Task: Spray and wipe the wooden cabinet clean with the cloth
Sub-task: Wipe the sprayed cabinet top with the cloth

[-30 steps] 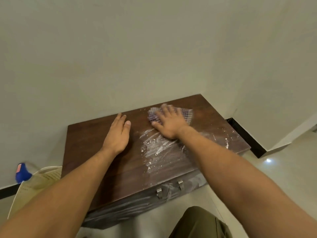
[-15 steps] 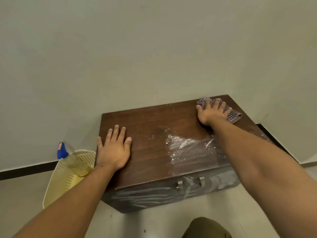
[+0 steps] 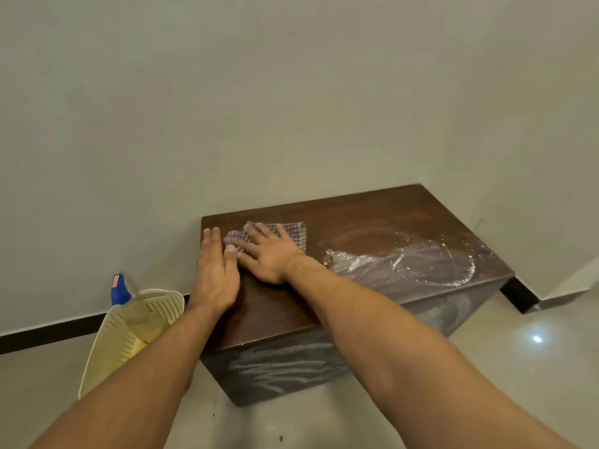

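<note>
A low dark wooden cabinet (image 3: 382, 222) stands against the wall. Its right part carries a wet, whitish foamy smear (image 3: 402, 264). A checked cloth (image 3: 293, 233) lies near the cabinet's far left corner. My right hand (image 3: 270, 254) presses flat on the cloth with straight, spread fingers. Just left of it, my left hand (image 3: 215, 273) rests flat on the cabinet's left edge, its thumb beside the right hand's fingertips. A spray bottle with a blue top (image 3: 119, 290) stands in a basket on the floor to the left.
A cream perforated basket (image 3: 111, 338) sits on the floor left of the cabinet, holding the bottle. The wall runs right behind the cabinet, with a black skirting (image 3: 42, 332) at floor level. The cabinet's front (image 3: 278, 367) shows whitish streaks. Glossy tiled floor lies around it.
My right hand has slid the cloth from the cabinet's far right corner to the far left, beside my left hand. The view has swung left.
</note>
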